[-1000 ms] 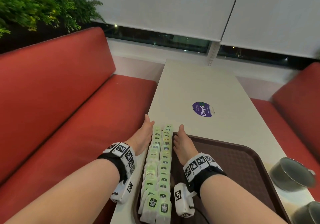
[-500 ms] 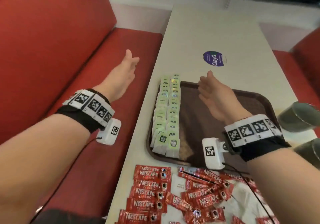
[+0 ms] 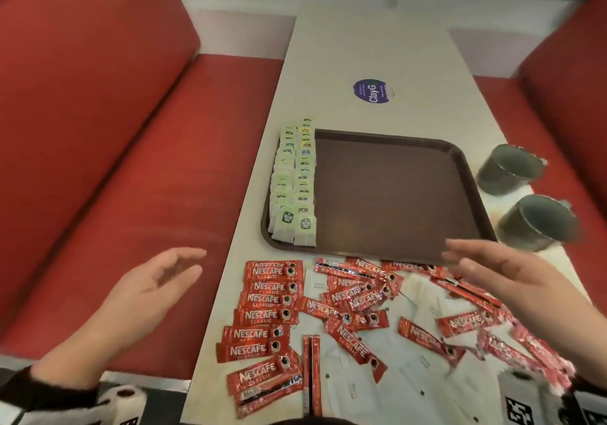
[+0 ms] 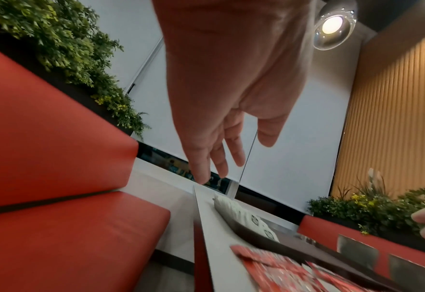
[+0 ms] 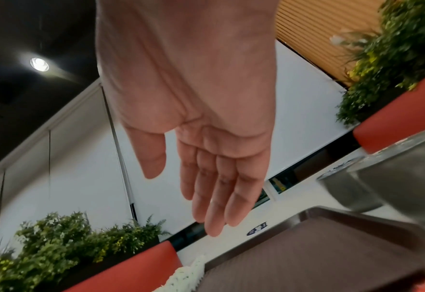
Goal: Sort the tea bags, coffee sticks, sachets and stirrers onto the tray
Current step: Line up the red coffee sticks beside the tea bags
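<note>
Both of the person's hands hang in the air above the near end of the table (image 3: 377, 46), palms turned toward each other, holding nothing. The left hand (image 3: 154, 288) is out over the red bench seat (image 3: 131, 168), just off the table's left edge, its fingers (image 4: 213, 156) stretched forward and loosely spread, thumb apart. The right hand (image 3: 502, 276) floats over the near right corner of the brown tray (image 3: 394, 194), fingers (image 5: 216, 195) straight and close together, thumb out to the side.

Two rows of green tea bags (image 3: 294, 178) stand packed along the tray's left edge. The Nescafé coffee sticks (image 3: 269, 306) lie on the table nearer the person than the tray: a neat stack at the left, a loose scatter to the right, mixed with white sugar sachets (image 3: 317, 285). Two grey metal cups (image 3: 522, 194) stand just right of the tray.
</note>
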A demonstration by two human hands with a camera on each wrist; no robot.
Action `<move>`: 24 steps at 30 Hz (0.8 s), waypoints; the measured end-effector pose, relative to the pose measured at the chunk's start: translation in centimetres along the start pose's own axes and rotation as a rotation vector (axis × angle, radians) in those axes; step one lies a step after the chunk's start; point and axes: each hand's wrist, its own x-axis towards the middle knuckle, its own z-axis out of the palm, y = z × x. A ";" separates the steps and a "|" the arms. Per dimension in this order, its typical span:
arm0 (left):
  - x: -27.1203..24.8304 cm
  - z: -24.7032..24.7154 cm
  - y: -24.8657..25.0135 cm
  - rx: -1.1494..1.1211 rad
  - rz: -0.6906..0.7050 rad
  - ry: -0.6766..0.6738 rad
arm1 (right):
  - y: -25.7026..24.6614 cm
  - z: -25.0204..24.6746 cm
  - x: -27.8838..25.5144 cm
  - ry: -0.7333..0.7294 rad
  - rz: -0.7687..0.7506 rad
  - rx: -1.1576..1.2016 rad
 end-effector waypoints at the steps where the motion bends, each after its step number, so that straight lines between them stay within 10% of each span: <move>1: -1.0 0.7 0.0 -0.003 -0.014 0.000 | 0.8 -0.3 -0.7 0.005 0.015 -0.028; 13: -6.7 10.9 3.4 0.397 0.082 -0.252 | 8.3 -1.7 -5.7 -0.253 -0.152 -0.529; 24: -6.9 15.9 4.3 0.502 -0.037 -0.184 | 10.5 -1.4 -4.8 -0.374 -0.281 -0.601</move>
